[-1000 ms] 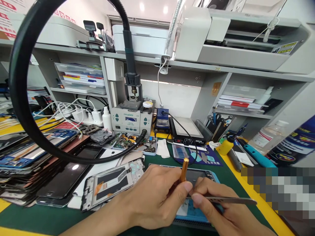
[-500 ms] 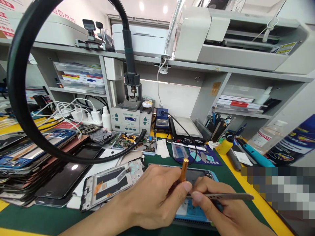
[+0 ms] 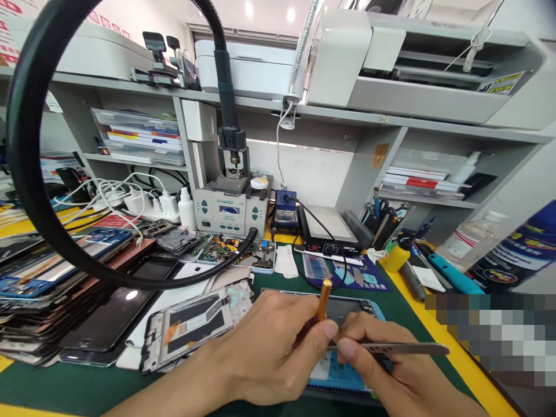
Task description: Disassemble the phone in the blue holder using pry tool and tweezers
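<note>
My left hand (image 3: 269,353) is closed around a gold-coloured screwdriver (image 3: 324,298) that stands almost upright, its tip hidden behind my fingers. My right hand (image 3: 391,370) pinches metal tweezers (image 3: 403,348), which point left toward the screwdriver. Both hands hover over an opened phone in a blue frame (image 3: 347,313) lying on the green mat (image 3: 65,385). The spot where the two tools meet is covered by my fingers.
A phone frame (image 3: 195,324) lies left of my hands, beside a stack of screens (image 3: 56,289). A thick black hose (image 3: 26,174) loops from the hot-air station (image 3: 230,211). A parts tray (image 3: 241,252), a heating plate (image 3: 328,231) and bottles (image 3: 473,240) stand behind.
The view has drifted slightly; both hands and tools stay nearly still over the phone.
</note>
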Available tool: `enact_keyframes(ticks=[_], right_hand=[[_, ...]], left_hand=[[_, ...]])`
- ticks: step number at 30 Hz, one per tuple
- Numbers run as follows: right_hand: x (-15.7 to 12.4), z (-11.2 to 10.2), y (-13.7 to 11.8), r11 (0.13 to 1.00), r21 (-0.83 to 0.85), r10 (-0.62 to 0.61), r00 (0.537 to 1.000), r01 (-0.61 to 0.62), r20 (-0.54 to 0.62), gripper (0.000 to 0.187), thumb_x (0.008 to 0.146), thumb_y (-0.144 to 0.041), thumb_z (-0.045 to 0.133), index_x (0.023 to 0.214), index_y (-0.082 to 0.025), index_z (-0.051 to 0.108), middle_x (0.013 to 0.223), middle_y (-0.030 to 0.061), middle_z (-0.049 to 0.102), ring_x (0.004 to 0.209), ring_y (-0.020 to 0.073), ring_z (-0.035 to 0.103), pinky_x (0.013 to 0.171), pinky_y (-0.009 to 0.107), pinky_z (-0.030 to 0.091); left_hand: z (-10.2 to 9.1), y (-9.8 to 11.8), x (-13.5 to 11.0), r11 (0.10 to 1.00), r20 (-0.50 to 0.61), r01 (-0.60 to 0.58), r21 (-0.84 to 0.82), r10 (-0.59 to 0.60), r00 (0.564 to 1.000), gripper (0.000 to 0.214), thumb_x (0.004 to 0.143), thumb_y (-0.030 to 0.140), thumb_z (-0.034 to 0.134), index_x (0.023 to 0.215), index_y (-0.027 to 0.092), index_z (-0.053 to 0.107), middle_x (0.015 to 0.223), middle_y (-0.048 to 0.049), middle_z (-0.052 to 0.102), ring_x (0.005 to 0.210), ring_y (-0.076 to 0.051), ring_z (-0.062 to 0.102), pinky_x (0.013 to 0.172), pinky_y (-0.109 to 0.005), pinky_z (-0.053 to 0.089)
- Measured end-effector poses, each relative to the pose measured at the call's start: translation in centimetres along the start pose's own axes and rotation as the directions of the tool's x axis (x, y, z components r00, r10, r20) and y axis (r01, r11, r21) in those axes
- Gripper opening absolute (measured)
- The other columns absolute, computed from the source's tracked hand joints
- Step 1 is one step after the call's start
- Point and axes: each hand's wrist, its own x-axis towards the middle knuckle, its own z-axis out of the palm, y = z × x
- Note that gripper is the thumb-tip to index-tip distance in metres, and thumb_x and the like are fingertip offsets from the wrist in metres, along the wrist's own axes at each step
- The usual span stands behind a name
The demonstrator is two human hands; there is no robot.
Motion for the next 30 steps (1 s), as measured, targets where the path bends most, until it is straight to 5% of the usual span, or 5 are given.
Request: enact_keyframes(ticks=[30], right_hand=[[0.16, -0.01, 0.01, 1.0, -0.011, -0.025, 0.999, 0.024, -0.033, 0.03, 0.109, -0.033, 0.044, 0.086, -0.025, 0.061, 0.079, -0.0002, 0.066, 0.07, 0.0175, 0.063, 0.064, 0.028, 0.053]], left_hand=[[0.06, 0.01, 0.06, 1.0, -0.008, 0.001, 0.005, -0.001, 1.0, 0.024, 0.106, 0.031, 0.04, 0.084, 0.023, 0.046, 0.071, 0.0026, 0.05, 0.061, -0.016, 0.046, 0.064, -0.029, 0.035]])
